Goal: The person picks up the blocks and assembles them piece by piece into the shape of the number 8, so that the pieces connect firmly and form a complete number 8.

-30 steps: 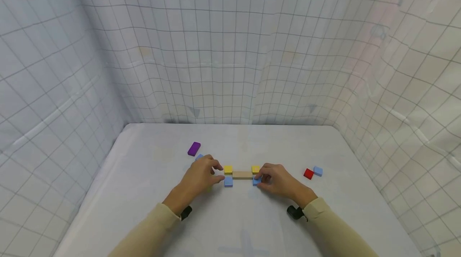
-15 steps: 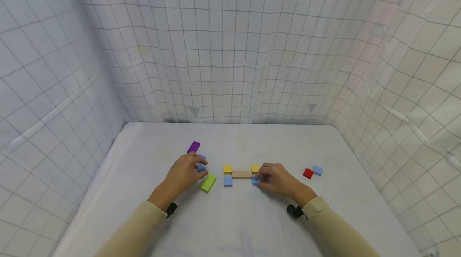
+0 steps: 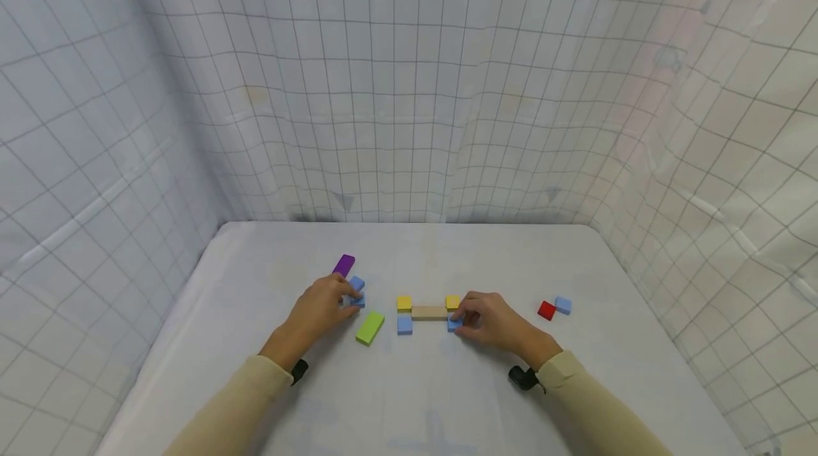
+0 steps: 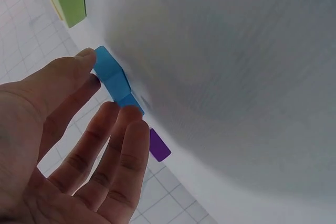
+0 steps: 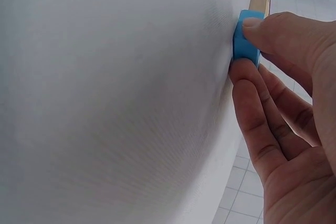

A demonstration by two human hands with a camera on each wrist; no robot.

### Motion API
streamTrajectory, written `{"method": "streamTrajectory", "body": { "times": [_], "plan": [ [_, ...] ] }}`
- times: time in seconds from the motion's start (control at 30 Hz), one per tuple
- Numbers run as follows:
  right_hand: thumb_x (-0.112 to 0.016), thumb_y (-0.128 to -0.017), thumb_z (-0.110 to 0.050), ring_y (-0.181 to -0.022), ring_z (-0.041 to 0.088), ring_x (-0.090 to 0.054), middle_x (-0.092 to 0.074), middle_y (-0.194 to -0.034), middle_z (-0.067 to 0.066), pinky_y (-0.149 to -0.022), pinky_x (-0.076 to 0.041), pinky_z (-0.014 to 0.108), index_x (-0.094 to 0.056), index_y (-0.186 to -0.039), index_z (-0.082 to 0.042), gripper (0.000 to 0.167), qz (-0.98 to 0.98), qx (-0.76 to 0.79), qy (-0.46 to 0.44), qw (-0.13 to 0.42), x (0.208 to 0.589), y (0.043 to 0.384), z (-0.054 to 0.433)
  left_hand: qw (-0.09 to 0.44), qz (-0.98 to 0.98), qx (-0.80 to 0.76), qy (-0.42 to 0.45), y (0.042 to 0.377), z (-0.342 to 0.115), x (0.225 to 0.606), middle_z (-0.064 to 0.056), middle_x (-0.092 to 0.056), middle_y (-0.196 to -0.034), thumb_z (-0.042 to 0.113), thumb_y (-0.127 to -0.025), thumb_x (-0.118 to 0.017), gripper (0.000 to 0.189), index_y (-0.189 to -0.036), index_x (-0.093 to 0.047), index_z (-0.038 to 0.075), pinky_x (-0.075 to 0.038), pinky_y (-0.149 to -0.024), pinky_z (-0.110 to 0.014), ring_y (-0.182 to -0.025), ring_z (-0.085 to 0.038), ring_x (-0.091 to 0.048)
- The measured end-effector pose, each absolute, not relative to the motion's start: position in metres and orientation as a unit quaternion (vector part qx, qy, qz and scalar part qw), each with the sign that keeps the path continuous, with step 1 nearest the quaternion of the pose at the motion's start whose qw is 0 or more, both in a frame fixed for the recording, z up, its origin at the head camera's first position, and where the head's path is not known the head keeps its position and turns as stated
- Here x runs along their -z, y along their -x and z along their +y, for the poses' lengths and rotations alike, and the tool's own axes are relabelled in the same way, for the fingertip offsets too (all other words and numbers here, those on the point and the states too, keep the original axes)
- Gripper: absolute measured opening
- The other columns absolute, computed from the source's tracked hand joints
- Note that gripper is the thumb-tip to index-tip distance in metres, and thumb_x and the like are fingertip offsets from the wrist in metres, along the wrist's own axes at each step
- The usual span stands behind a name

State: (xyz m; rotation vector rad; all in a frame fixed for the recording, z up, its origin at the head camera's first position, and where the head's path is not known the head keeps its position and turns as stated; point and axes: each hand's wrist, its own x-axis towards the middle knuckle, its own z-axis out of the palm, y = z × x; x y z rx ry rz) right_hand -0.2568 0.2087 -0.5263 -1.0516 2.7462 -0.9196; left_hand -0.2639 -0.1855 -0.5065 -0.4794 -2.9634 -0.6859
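Observation:
My left hand (image 3: 319, 310) has its thumb and index finger at a small blue block (image 4: 109, 71), thumb tip against one end. Behind that block lies a second blue block (image 3: 356, 283), with a purple block (image 3: 344, 265) farther back. My right hand (image 3: 491, 317) pinches another blue block (image 5: 245, 43) at the right end of a tan wooden bar (image 3: 429, 313). A yellow block (image 3: 452, 302) stands behind it. At the bar's left end are a yellow block (image 3: 405, 303) and a blue block (image 3: 405, 325).
A lime green block (image 3: 370, 328) lies between my left hand and the bar. Off to the right, a red block (image 3: 546, 310) and a blue block (image 3: 563, 305) sit together on the white table (image 3: 434, 385). Gridded white curtains (image 3: 409, 87) surround the table.
My left hand has moved left from the bar's left end, past the green block, and its fingers have come in on a blue block. The right hand has stayed in place.

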Motion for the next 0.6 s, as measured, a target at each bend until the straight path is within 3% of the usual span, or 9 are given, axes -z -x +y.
{"method": "streamTrajectory", "body": {
  "times": [0.27,0.6],
  "plan": [
    [-0.094,-0.1,-0.01,-0.096,0.001,-0.071,-0.081,-0.115,-0.001,-0.09,-0.067,0.02,-0.087,-0.116,-0.014,0.017,0.891,0.294,0.344,0.024,0.5276,0.2566,0.2089,0.025,-0.959,0.232,0.158,0.2652,-0.1852,0.5078,-0.007,-0.078,-0.106,0.008,-0.094,-0.098,0.011,-0.104,-0.092,0.006,-0.068,-0.085,-0.04,-0.09,-0.017,-0.074],
    [-0.093,-0.101,-0.01,-0.096,0.001,-0.073,-0.081,-0.115,0.0,-0.09,-0.067,0.02,-0.088,-0.117,-0.013,0.017,0.89,0.293,0.348,0.024,0.5274,0.2582,0.2089,0.016,-0.957,0.24,0.164,0.2659,-0.186,0.5054,-0.006,-0.078,-0.105,0.004,-0.095,-0.095,0.008,-0.103,-0.092,0.005,-0.068,-0.085,-0.039,-0.09,-0.017,-0.074]
  ]
}}
